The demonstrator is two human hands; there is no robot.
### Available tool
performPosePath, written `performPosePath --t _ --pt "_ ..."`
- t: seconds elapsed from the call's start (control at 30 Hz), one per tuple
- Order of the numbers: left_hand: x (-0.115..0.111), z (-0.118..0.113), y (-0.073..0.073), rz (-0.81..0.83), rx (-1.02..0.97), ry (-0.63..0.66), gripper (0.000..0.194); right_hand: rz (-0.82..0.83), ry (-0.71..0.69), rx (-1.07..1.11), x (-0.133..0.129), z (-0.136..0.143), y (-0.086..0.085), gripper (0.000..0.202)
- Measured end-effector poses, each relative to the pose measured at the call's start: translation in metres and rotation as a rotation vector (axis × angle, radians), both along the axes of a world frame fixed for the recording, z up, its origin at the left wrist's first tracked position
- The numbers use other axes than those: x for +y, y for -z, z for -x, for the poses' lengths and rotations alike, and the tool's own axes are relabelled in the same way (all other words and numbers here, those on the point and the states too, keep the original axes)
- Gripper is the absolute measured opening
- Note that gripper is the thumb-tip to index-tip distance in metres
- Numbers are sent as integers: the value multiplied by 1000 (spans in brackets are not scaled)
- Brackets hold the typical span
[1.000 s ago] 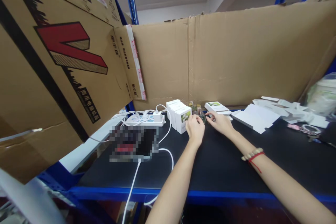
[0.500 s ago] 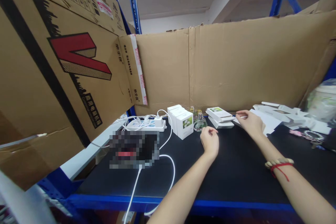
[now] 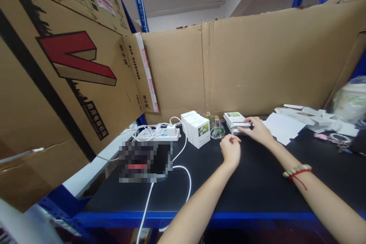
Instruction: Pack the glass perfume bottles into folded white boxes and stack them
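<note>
My right hand (image 3: 259, 131) reaches over the right end of the stacked flat white boxes (image 3: 234, 117). Its thumb and fingers are apart at the boxes' edge, and a firm grip cannot be seen. The top box carries a green picture. My left hand (image 3: 231, 150) hovers in front of the stack with its fingers curled in; nothing shows in it. Just left of it stand glass perfume bottles (image 3: 217, 131) with gold-coloured necks. Beside these is a row of upright white boxes (image 3: 200, 133), the front one printed with white flowers on green.
Flat white card pieces (image 3: 283, 127) lie to the right, near a beaded bracelet (image 3: 341, 138) and a plastic-wrapped tub (image 3: 351, 101). A power strip (image 3: 157, 134), white cables and a blurred-out device (image 3: 145, 162) occupy the left. Cardboard walls (image 3: 257, 61) enclose the back.
My right hand has moved left from beside the white card to the stacked flat boxes, and its fingers have spread. My left hand stays curled in nearly the same place. The view has shifted slightly.
</note>
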State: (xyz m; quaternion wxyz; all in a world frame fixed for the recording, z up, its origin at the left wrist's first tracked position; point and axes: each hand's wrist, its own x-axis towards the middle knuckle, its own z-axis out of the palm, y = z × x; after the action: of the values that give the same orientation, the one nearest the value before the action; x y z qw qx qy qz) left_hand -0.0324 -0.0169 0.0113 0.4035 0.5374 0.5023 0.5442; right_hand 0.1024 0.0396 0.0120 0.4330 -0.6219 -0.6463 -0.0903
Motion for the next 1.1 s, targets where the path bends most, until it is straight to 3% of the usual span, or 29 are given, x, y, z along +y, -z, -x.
performPosePath --t 0.2,0.33,0.47,0.63,0.77,0.87,0.97,1.1 --pt "3 4 -7 64 -106 11 18 -147 -111 -46 2 -1 2 10" --pt "8 11 -18 189 -272 103 12 -461 -73 80 -7 12 -13 8" --pt "7 20 -33 130 -376 220 24 -613 -19 232 -22 28 -29 8" --pt "8 30 -43 37 -490 245 45 -646 -151 79 -35 43 -33 13" --pt "14 39 -45 -22 -673 169 32 -607 -370 -69 -39 55 -25 18" --pt "18 44 -46 -20 -813 63 25 -534 -437 -119 -40 61 -20 21" --pt "19 47 -47 17 -824 40 30 -442 -418 -57 -40 64 -18 11" --pt "18 47 -47 107 -789 26 42 -333 -429 171 -39 66 -16 37"
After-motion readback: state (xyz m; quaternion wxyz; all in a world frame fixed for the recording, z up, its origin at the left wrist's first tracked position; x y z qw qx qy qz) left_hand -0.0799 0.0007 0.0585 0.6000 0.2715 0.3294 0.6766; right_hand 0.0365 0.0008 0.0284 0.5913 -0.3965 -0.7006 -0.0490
